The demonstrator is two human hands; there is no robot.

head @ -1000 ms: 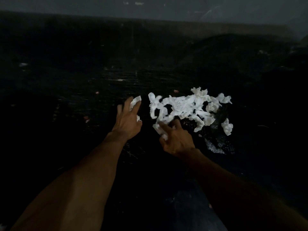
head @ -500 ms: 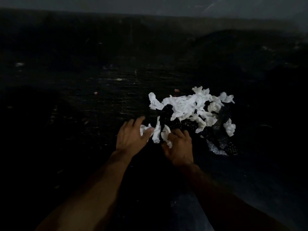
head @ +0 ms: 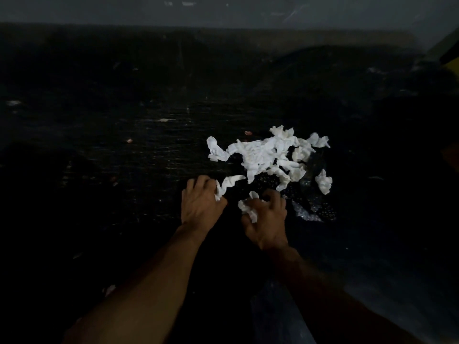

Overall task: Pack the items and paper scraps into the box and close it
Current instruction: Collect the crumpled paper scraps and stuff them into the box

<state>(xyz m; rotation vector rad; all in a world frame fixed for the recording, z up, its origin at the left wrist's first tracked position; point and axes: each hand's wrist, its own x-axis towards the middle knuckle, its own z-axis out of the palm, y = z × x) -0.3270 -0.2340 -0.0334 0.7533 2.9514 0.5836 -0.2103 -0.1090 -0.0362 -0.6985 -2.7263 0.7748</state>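
A pile of crumpled white paper scraps lies on a dark, scratched floor, right of centre. My left hand is at the pile's near left edge, its fingers curled round a long white strip that trails toward the pile. My right hand is just in front of the pile and grips a small wad of scraps. One loose scrap lies apart at the right. No box shows in this dim view.
A crinkled clear plastic piece lies on the floor right of my right hand. Tiny bits of debris dot the dark floor. A pale wall runs along the back.
Both hands have drawn back toward me from the pile, each taking scraps along. The left hand has closed round a strip and the right has bunched up a wad.
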